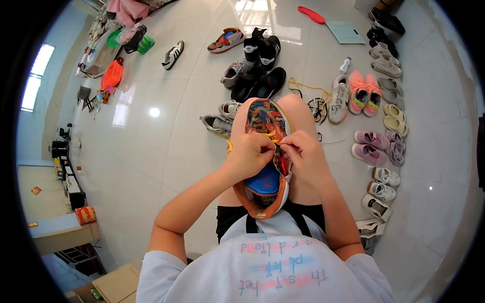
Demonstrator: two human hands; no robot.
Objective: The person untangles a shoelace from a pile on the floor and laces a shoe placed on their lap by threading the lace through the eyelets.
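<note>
A colourful patterned sneaker (263,117) rests on my lap, its toe pointing away from me and its heel toward my shirt. Blue lining (263,182) shows inside the opening. A yellow shoelace (273,135) runs across the upper, and part of it hangs at the left side. My left hand (251,154) pinches at the lacing from the left. From the right, my right hand (304,154) pinches at the same spot, its fingertips almost meeting the left ones. Both hands seem closed on the lace, though the fingers partly hide it.
Several shoes stand ahead of my knees, among them a similar patterned sneaker (226,40). Loose laces (317,106) lie by my right knee. Pink sneakers (365,93) and more pairs line the right wall. A red insole (311,15) and a pale board (345,32) lie farther off.
</note>
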